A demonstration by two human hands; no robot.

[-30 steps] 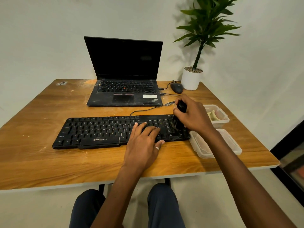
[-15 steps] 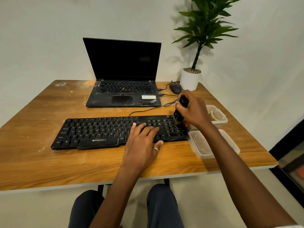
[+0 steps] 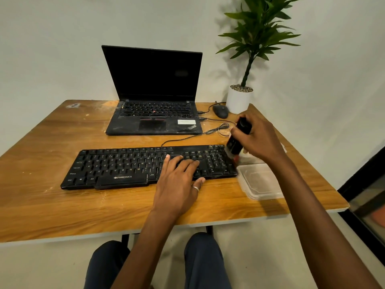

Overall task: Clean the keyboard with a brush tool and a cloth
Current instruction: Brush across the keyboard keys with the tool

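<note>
- Keyboard: black, flat on wooden table, long axis running 9 to 3 o'clock.
- Left hand: fingers straight, laid flat on keys right of centre, steadying.
- Brush tool: black, tilted, lower end at the keyboard's 3 o'clock edge; contact unclear.
- Right hand: fingers curled round the brush tool.
- Step judged: brushing, number-pad end.
- Next move, judged: light strokes worked toward 9 o'clock, left hand shifted clear; cloth not identifiable.
</note>
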